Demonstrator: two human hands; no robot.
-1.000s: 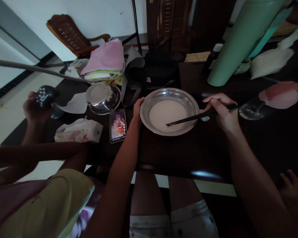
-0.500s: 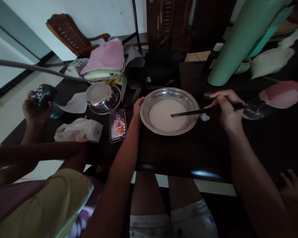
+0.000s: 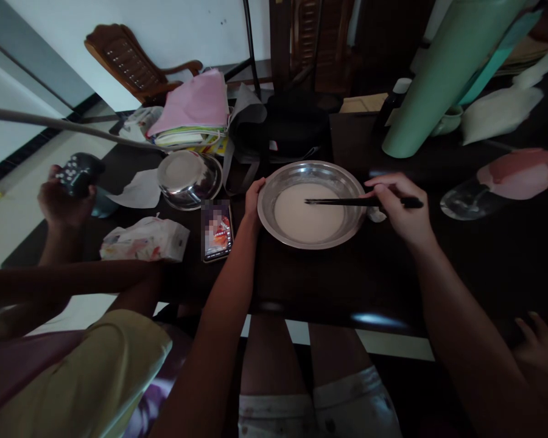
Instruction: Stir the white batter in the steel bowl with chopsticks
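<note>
A shallow metal bowl (image 3: 267, 226) stands on the dark table in front of me, with a milky white liquid (image 3: 308, 219) in it. My left hand (image 3: 254, 199) grips the bowl's left rim. In my right hand (image 3: 399, 204) is a pair of dark chopsticks (image 3: 338, 202), held nearly level across the bowl's right rim. Their tips are over the middle of the liquid; whether they dip in I cannot tell. Just right of the bowl, partly behind my right hand, lies a small white spoon-like thing (image 3: 377, 214).
Left of the bowl are a lit phone (image 3: 217, 231), a tissue pack (image 3: 146, 239) and an upturned metal bowl (image 3: 189, 179). A person at left holds a game controller (image 3: 80, 174). Right stand a tall green bottle (image 3: 442, 85) and a clear cup with a pink top (image 3: 514, 173). Another hand (image 3: 541, 340) shows at far right.
My right hand has moved left towards the bowl, and the chopsticks' tips have shifted left and away from me. My left hand stays on the rim.
</note>
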